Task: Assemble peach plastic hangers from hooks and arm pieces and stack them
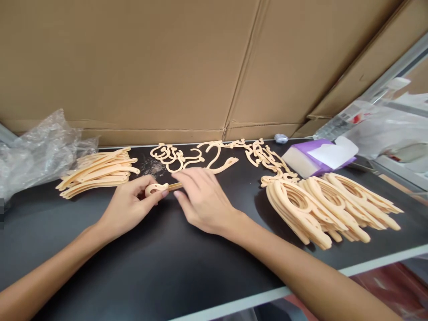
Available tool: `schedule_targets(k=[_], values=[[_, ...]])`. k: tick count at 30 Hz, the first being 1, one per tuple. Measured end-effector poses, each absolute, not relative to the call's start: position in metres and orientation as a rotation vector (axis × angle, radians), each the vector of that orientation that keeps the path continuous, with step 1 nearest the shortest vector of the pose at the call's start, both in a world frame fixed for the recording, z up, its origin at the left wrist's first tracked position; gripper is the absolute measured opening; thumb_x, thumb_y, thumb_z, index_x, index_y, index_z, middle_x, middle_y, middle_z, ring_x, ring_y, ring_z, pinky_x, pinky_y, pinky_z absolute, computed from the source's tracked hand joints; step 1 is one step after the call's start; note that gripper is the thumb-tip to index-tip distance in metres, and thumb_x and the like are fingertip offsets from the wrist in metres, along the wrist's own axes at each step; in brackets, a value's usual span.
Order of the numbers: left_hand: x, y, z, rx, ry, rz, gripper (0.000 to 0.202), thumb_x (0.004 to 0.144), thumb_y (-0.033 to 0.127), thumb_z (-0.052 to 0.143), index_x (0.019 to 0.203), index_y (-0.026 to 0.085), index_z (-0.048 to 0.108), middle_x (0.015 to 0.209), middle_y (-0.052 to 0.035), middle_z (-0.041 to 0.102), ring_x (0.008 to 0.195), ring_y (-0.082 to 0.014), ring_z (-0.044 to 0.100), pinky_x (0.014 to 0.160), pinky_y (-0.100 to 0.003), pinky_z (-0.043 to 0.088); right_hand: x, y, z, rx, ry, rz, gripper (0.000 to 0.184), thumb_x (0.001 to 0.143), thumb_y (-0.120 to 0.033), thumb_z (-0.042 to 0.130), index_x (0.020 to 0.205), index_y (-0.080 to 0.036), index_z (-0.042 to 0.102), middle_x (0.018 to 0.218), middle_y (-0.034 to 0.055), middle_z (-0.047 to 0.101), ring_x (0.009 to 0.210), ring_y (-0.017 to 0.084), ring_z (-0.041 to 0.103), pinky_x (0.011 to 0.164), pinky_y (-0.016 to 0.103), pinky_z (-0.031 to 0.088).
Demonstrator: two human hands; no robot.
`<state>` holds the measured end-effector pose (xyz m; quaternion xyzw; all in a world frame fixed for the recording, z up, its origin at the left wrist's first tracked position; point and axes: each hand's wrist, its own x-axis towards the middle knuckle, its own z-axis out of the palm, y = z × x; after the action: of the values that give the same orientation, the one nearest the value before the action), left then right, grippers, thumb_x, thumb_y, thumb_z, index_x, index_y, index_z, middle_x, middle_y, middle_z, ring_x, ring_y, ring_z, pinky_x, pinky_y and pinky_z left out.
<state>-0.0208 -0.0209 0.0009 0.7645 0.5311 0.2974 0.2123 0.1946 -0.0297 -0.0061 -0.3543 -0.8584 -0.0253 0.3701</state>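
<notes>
Between my two hands is a beige hanger piece (157,188) with a rounded, open end and a narrow straight part. My left hand (129,203) pinches its rounded end between thumb and fingers. At the narrow part, my right hand (203,200) has its thumb and fingers closed over it, hiding the far end. Just behind my hands lie loose beige hooks (174,156). To the left of them is a pile of slim curved hanger arms (100,171). Stacked folded hangers (301,209) lie at the right, past my right forearm.
Crumpled clear plastic (40,151) rests at the left edge of the black tabletop (150,267). More curved beige pieces (264,156) lie at the back right, beside a purple and white box (314,156). A tall cardboard sheet (133,67) closes off the back.
</notes>
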Motion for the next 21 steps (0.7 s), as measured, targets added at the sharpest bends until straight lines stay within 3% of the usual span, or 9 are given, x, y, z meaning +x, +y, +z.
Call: schedule_targets(k=[6,11,15,21], values=[[-0.02,-0.022,-0.006,2.218,1.484,0.779,0.041,0.09,0.057,0.06,0.074,0.019,0.062,0.059,0.0035,0.055,0.056,-0.0122,0.045,0.054,-0.025,0.036,0.188,-0.021,-0.018,-0.997,-2.48,0.122,0.025,0.105,-0.018,0.043,0.11,-0.014,0.067,0.103,0.01,0.074,0.099,0.023,0.06,0.097,0.04,0.039],[-0.026,-0.02,-0.002,2.38,1.481,0.727,0.041,0.092,0.056,0.058,0.108,0.022,0.074,0.074,0.0011,0.072,0.056,-0.0137,0.057,0.06,-0.026,0.045,0.195,-0.016,-0.021,-1.087,-2.337,0.271,0.024,0.105,-0.022,0.047,0.115,-0.019,0.069,0.099,0.0065,0.07,0.097,0.021,0.057,0.086,0.035,0.038],[-0.035,-0.015,0.004,2.486,1.43,0.687,0.04,0.099,0.05,0.048,0.108,0.025,0.077,0.094,-0.0022,0.08,0.071,-0.0175,0.068,0.072,-0.028,0.051,0.195,-0.017,-0.023,-1.098,-2.288,0.347,0.024,0.104,-0.022,0.049,0.116,-0.021,0.07,0.097,0.0054,0.068,0.098,0.02,0.056,0.085,0.034,0.037],[-0.042,-0.008,0.002,2.544,1.27,0.629,0.035,0.1,0.046,0.051,0.108,0.026,0.079,0.097,-0.0012,0.081,0.079,-0.0182,0.074,0.076,-0.026,0.053,0.195,-0.02,-0.021,-1.087,-2.344,0.294,0.027,0.105,-0.023,0.048,0.116,-0.019,0.072,0.099,0.0076,0.067,0.099,0.022,0.054,0.086,0.036,0.037]])
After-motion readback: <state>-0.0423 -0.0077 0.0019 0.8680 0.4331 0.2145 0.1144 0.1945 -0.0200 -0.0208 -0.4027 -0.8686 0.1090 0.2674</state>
